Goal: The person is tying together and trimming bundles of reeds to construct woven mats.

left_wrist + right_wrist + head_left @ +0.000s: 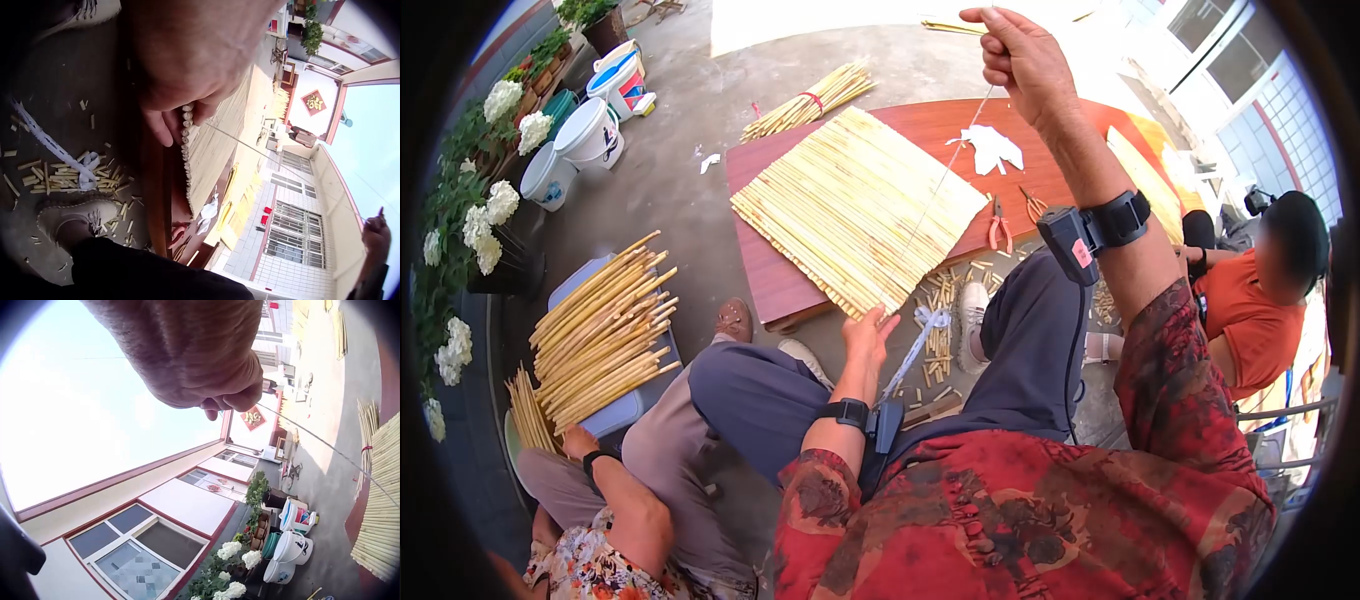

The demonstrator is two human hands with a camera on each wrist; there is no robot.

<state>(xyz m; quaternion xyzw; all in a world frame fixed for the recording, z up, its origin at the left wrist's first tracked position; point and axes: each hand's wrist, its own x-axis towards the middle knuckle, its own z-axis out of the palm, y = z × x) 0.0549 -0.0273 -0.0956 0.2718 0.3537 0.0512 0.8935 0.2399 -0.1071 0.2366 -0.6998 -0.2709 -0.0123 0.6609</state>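
Fingers (160, 129) of the left hand (866, 338) pinch a flat, ribbed, straw-yellow mat (862, 205).

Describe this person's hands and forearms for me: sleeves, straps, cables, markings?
Both the left hand and right hand are ungloved. The short red sleeves carry a dark floral print. Each wrist wears a black strap with a boxy dark device; the right one has a pink label and apparently a thin black cable.
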